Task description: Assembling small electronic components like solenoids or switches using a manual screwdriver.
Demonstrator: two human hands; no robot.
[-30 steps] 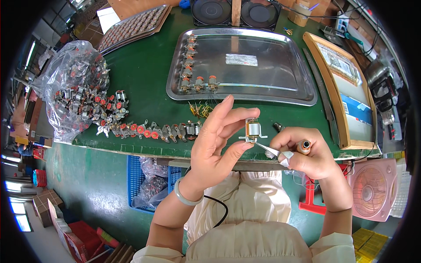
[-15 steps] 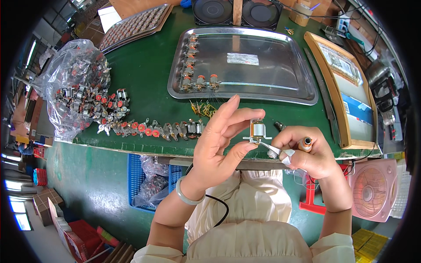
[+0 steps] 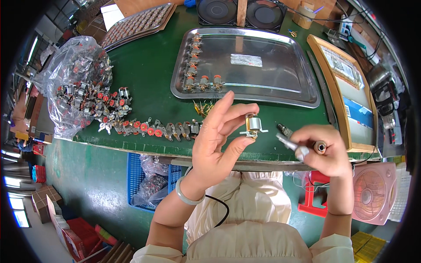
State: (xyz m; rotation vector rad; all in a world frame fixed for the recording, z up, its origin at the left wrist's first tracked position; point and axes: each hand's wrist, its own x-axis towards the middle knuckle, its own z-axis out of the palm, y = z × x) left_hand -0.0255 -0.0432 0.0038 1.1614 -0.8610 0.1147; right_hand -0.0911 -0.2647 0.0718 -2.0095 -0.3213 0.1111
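My left hand (image 3: 209, 142) pinches a small silver metal coil unit (image 3: 254, 124) between thumb and fingertips. The unit stands upright, with flat mounting tabs jutting from its lower end. To its right, my right hand (image 3: 328, 151) is closed around pointed silver tweezers (image 3: 287, 142), smeared by motion and apart from the unit. A round-ended brown tool handle (image 3: 319, 147) also pokes out of that hand. White tape shows on a finger there. A dark metal fitting (image 3: 284, 129) lies on the table just behind the tweezers.
A steel tray (image 3: 280, 97) bears several similar units along its left side. More units spill from a clear plastic bag (image 3: 59, 118) at left. Yellow-green wire pieces (image 3: 203, 108) lie before the tray. A wooden frame (image 3: 357, 142) stands at right; a filled tray (image 3: 136, 27) sits at back left.
My right hand and the tweezers have drawn away to the right from the coil unit. The unit in my left hand has shifted slightly left and tilted a little.
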